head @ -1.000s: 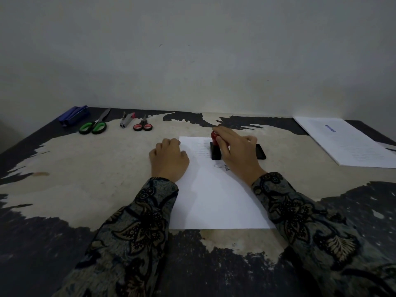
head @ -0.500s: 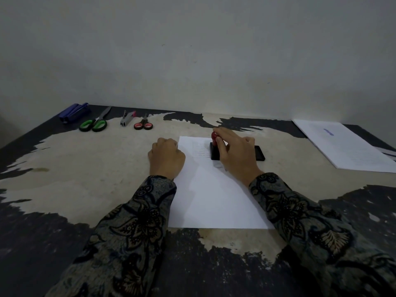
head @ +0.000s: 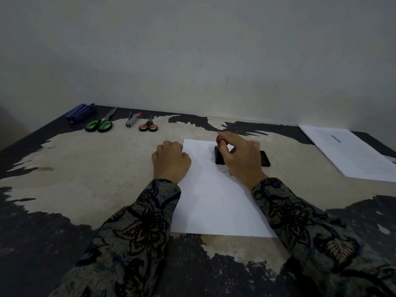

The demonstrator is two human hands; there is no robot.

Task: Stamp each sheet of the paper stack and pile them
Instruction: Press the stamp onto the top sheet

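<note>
Red stamp [head: 219, 139] — mostly under R hand [head: 240, 156]

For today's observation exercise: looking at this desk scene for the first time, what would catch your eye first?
First, the right hand at the centre, gripping a red-handled stamp over a black ink pad, while the left hand rests on the left edge of a white sheet. Next, the paper stack at far right, and the green scissors among tools at back left.
</note>
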